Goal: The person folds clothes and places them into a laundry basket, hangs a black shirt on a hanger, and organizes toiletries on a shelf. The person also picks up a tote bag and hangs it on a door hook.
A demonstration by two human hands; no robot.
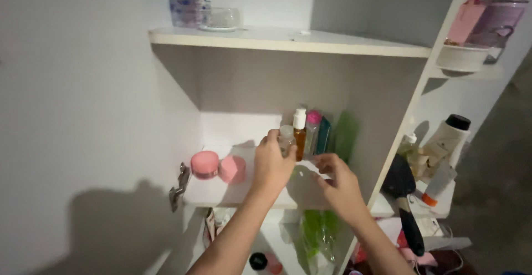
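Observation:
I look into an open white cabinet. My left hand (271,164) reaches onto the middle shelf (221,194) and closes its fingers round a small clear bottle (286,137). Beside that bottle stand an amber bottle with a white cap (300,133), a bottle with a pink cap (313,128), a teal bottle (323,135) and a tall green one (344,136). My right hand (339,182) hovers low in front of these bottles, fingers curled and apart, with nothing seen in it.
Two pink round jars (205,164) sit at the shelf's left. The upper shelf (288,39) bears a blue-topped container (188,0) and a glass dish (220,19). Right side shelves carry a black hairbrush (407,208), a white bottle (446,139), and a bowl (461,57).

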